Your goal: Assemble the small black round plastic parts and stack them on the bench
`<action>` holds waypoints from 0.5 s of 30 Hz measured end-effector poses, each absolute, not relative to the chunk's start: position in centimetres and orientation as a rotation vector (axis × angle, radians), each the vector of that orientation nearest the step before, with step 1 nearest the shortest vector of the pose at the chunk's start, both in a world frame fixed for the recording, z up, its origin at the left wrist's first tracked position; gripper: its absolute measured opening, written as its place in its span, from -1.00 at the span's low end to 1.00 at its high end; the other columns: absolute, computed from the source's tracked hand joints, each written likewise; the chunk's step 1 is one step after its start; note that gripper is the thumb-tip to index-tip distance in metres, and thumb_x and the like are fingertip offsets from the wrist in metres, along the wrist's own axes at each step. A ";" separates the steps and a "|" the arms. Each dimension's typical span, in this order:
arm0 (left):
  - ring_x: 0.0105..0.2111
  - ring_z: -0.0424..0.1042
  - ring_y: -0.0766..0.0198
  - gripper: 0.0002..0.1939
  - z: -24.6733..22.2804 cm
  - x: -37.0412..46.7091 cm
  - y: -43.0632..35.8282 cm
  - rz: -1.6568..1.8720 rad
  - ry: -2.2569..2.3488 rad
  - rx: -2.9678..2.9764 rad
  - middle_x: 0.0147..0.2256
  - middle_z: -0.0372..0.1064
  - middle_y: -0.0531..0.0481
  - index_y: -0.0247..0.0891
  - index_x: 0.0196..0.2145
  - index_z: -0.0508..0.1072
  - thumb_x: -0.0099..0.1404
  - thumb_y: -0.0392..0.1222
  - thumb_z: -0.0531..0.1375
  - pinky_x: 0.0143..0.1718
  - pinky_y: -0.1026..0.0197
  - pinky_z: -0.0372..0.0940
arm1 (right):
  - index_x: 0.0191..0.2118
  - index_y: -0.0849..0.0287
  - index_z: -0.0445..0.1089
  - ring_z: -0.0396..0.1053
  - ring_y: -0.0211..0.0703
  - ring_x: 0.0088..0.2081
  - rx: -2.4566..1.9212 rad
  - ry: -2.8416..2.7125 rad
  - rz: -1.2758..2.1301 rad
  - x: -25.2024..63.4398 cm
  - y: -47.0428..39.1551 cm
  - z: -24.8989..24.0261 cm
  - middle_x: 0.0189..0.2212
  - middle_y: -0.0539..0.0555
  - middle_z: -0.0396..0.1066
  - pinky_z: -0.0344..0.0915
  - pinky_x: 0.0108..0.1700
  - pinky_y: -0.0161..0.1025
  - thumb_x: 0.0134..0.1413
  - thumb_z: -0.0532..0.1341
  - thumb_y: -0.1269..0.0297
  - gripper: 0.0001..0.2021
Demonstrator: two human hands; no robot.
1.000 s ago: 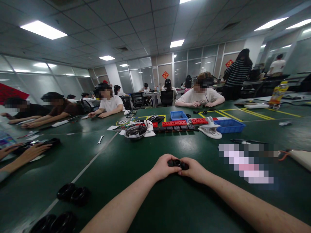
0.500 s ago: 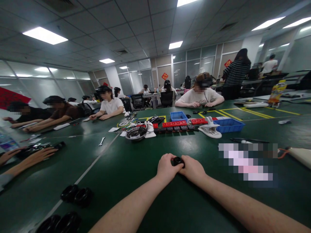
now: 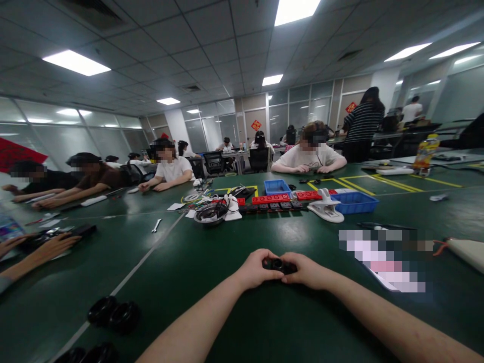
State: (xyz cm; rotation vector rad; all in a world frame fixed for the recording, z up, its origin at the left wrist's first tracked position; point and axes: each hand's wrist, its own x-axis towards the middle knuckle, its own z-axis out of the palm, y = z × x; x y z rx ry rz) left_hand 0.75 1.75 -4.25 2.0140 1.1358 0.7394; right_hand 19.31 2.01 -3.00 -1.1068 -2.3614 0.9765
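Both of my hands meet over the green table (image 3: 212, 312), around a small black part (image 3: 279, 264) with a round opening on top. My left hand (image 3: 257, 269) is closed on its left side, thumb along the near edge. Closed on the right side is my right hand (image 3: 305, 271), its fingers bent over the part. The lower portion of the part is hidden by my fingers. Black rings (image 3: 124, 316) lie in pairs on the table at the lower left.
Beyond my hands are a red power strip (image 3: 270, 198), a blue bin (image 3: 355, 202), a white clamp (image 3: 327, 206) and a metal bowl with cables (image 3: 210, 212). A wrench (image 3: 156, 225) lies to the left. Another person's hands (image 3: 56, 247) work at the far left.
My hands have spread slightly apart and sit a little lower in view, showing more of the black part between them. The camera view has shifted slightly.
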 end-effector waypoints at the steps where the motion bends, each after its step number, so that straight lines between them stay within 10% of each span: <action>1: -0.42 0.19 0.33 -0.58 -4.3 0.8 1.8 0.740 1.139 2.014 -0.39 0.23 0.03 -0.28 -0.33 0.38 -0.14 0.02 0.25 -0.44 0.32 0.10 | -0.29 0.20 0.33 0.26 -0.19 -0.34 -1.105 -2.358 0.970 19.2 2.0 -3.1 -0.39 0.00 0.31 0.15 -0.34 -0.33 -0.24 0.23 0.31 -0.73; 15: -0.40 0.22 0.31 -0.54 -3.9 0.9 1.4 0.719 1.137 1.979 -0.35 0.25 0.00 -0.28 -0.28 0.37 -0.13 0.03 0.25 -0.42 0.30 0.13 | -0.34 0.21 0.34 0.25 -0.17 -0.33 -1.100 -2.377 0.960 19.1 2.1 -3.0 -0.39 0.01 0.30 0.14 -0.32 -0.31 -0.22 0.22 0.26 -0.77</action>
